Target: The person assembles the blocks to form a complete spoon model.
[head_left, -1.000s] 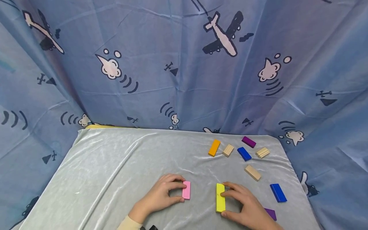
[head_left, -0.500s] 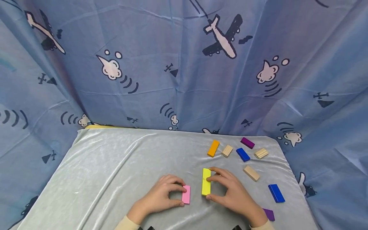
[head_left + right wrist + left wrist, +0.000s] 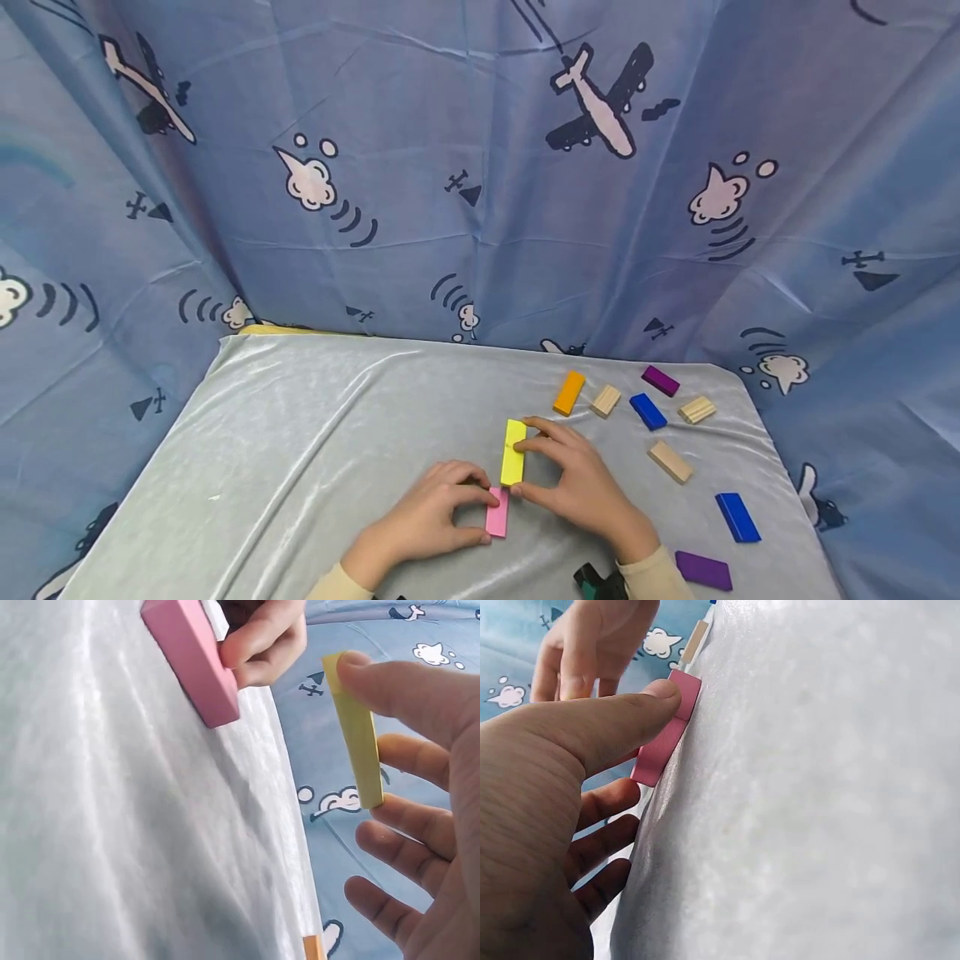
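My left hand (image 3: 427, 517) holds a small pink block (image 3: 497, 515) at its ends, between thumb and fingers. That block (image 3: 660, 742) lies on the grey cloth. Just beyond it, my right hand (image 3: 577, 479) grips a longer yellow block (image 3: 513, 454) end to end. In the right wrist view the yellow block (image 3: 356, 742) is in the air, apart from the cloth, with the thumb on one end and the fingers at the other. The pink block (image 3: 191, 656) shows across from it there. From the left wrist the yellow block is hidden.
On the right of the cloth-covered table (image 3: 300, 467) lie loose blocks: orange (image 3: 569, 393), two blue (image 3: 648, 412), two purple (image 3: 703, 571), and plain wooden ones (image 3: 670, 462). A blue curtain (image 3: 420, 167) printed with planes hangs behind the table.
My right hand has carried the yellow block leftward and farther from me, from right of the pink block to just beyond it. My left hand stays nearly still on the pink block.
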### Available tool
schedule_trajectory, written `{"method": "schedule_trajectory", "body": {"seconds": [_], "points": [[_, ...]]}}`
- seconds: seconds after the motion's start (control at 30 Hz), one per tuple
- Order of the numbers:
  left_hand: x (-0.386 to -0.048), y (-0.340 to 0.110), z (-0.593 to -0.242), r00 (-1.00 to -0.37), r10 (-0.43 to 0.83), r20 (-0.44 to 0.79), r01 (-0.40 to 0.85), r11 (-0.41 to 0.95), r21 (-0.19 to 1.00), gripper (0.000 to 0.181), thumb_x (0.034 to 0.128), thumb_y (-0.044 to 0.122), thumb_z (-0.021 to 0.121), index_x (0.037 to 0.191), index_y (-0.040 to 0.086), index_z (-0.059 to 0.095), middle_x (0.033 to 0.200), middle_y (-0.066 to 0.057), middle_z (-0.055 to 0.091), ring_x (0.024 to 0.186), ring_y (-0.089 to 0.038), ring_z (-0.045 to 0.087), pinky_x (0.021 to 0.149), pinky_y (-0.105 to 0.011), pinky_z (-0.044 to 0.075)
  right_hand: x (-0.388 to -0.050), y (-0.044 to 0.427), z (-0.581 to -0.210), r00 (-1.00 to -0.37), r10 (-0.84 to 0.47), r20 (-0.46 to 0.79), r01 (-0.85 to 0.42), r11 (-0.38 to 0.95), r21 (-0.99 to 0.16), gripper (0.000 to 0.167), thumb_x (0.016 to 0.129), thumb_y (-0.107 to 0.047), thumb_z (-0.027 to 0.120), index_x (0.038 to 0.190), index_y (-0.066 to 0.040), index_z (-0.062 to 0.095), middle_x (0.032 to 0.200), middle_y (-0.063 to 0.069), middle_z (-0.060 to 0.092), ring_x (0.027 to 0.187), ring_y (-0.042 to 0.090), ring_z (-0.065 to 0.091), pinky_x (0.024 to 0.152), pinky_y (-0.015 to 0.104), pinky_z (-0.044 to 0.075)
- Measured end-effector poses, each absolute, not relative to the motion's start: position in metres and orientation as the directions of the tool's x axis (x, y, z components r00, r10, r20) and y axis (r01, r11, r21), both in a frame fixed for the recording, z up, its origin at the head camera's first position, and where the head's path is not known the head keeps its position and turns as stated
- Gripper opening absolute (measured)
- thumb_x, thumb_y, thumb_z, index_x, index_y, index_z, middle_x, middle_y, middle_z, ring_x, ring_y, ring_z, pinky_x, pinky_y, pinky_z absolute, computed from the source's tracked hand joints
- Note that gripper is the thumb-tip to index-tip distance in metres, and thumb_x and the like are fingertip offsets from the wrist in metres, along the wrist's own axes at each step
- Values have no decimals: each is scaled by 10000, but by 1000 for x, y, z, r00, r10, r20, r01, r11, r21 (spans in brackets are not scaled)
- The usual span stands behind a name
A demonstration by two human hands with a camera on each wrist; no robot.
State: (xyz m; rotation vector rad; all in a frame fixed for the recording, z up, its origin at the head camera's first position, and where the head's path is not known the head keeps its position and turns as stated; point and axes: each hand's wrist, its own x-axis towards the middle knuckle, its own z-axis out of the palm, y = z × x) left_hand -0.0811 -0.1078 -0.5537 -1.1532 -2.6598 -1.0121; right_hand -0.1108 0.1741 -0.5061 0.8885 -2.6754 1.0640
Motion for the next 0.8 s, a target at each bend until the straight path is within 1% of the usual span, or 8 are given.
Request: {"method": "schedule_trajectory", "body": {"seconds": [0.27, 0.47, 0.63, 0.8], "points": [[-80, -109, -558, -696, 627, 350, 700, 483, 526, 399, 847, 402, 950, 1199, 276, 813, 1284, 125, 656, 1254, -77, 591, 1104, -379, 465, -119, 166, -520, -833, -480, 277, -540, 591, -599, 491, 821, -439, 973, 1247, -276, 790, 1555, 28, 610, 1403, 295, 591, 1090, 648, 493], [-81, -108, -562, -670, 619, 410, 733, 464, 497, 396, 846, 404, 951, 1186, 263, 806, 1270, 111, 664, 1232, -77, 601, 1092, -358, 469, -120, 164, -529, -838, -481, 258, -528, 592, -609, 486, 827, -468, 962, 1240, -275, 794, 1542, 13, 615, 1401, 286, 591, 1084, 635, 500], [-81, -108, -564, -654, 618, 436, 750, 449, 486, 380, 872, 430, 934, 1183, 257, 802, 1263, 110, 666, 1214, -76, 600, 1069, -338, 469, -122, 163, -536, -834, -483, 265, -536, 598, -596, 472, 825, -470, 962, 1223, -278, 798, 1517, 6, 630, 1378, 288, 609, 1070, 618, 518], [-81, -109, -563, -672, 618, 409, 729, 453, 513, 379, 877, 423, 935, 1187, 247, 808, 1259, 108, 662, 1219, -82, 592, 1072, -334, 462, -125, 161, -540, -843, -488, 228, -516, 610, -602, 473, 838, -507, 941, 1236, -297, 794, 1529, 3, 627, 1404, 294, 590, 1128, 644, 447]]}}
